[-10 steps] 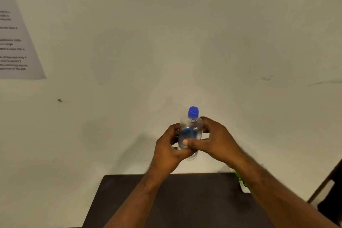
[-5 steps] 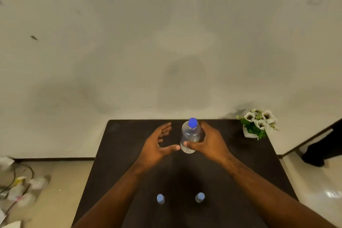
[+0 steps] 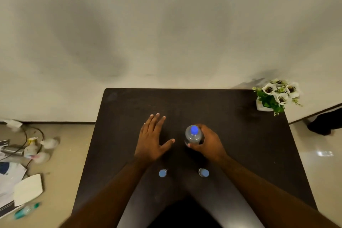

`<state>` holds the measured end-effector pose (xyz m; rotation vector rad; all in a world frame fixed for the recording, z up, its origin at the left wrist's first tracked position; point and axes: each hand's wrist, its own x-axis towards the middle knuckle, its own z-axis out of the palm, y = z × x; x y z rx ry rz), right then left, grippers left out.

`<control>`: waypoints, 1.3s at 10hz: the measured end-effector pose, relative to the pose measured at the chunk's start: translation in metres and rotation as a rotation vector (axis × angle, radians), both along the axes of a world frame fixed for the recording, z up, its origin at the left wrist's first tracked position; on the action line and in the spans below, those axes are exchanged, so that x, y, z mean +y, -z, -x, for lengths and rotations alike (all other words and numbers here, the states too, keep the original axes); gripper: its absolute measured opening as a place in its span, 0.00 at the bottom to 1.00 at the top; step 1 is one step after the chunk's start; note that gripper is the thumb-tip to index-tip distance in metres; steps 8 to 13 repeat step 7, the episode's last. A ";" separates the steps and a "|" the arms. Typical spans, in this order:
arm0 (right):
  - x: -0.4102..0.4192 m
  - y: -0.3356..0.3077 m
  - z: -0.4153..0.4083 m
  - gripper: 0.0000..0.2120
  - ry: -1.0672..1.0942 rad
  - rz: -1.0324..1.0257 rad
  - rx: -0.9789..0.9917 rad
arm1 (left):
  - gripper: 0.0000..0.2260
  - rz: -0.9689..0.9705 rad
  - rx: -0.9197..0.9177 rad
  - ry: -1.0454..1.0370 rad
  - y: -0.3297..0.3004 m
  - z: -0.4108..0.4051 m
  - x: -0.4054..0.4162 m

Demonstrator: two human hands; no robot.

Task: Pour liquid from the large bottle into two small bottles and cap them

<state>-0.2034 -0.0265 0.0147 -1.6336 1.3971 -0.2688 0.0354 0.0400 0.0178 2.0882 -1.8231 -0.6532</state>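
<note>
The large clear bottle with a blue cap stands upright near the middle of the dark table. My right hand wraps around its body from the right. My left hand lies open and flat just left of the bottle, fingers spread, not touching it. Two small bottles stand nearer to me, seen from above by their pale blue caps: the left small bottle and the right small bottle. Both are capped and sit between my forearms.
A small white pot of white flowers stands at the table's far right corner. The table's far edge meets a pale wall. Papers, cables and litter lie on the floor to the left. A dark object sits on the floor at right.
The view has tilted down from the wall to the table. The large bottle came down from mid-air onto the table. My left hand let go of it and spread flat.
</note>
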 end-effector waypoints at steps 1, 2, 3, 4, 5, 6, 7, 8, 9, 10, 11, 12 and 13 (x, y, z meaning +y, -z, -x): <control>0.000 0.007 0.002 0.31 0.009 -0.012 0.005 | 0.42 -0.014 -0.070 0.031 0.007 -0.001 -0.003; -0.001 0.011 0.002 0.31 -0.010 0.009 0.021 | 0.42 -0.051 -0.081 0.036 0.013 0.002 -0.007; 0.002 0.014 0.000 0.32 -0.023 -0.005 0.036 | 0.42 -0.072 -0.077 0.026 0.013 0.005 -0.009; 0.007 0.018 0.002 0.33 -0.004 0.001 0.047 | 0.42 -0.079 -0.068 0.023 0.017 0.007 -0.010; 0.009 0.015 0.002 0.36 -0.005 0.012 0.062 | 0.43 -0.082 -0.071 0.024 0.014 0.008 -0.009; 0.008 0.012 0.004 0.43 -0.032 -0.013 0.067 | 0.42 -0.054 -0.079 0.019 0.011 0.007 -0.010; 0.012 0.006 0.011 0.46 -0.025 0.033 0.062 | 0.41 -0.015 -0.090 0.000 0.003 0.007 -0.010; 0.012 0.006 0.011 0.46 -0.025 0.033 0.062 | 0.41 -0.015 -0.090 0.000 0.003 0.007 -0.010; 0.012 0.006 0.011 0.46 -0.025 0.033 0.062 | 0.41 -0.015 -0.090 0.000 0.003 0.007 -0.010; 0.012 0.006 0.011 0.46 -0.025 0.033 0.062 | 0.41 -0.015 -0.090 0.000 0.003 0.007 -0.010; 0.012 0.006 0.011 0.46 -0.025 0.033 0.062 | 0.41 -0.015 -0.090 0.000 0.003 0.007 -0.010; 0.012 0.006 0.011 0.46 -0.025 0.033 0.062 | 0.41 -0.015 -0.090 0.000 0.003 0.007 -0.010; 0.012 0.006 0.011 0.46 -0.025 0.033 0.062 | 0.41 -0.015 -0.090 0.000 0.003 0.007 -0.010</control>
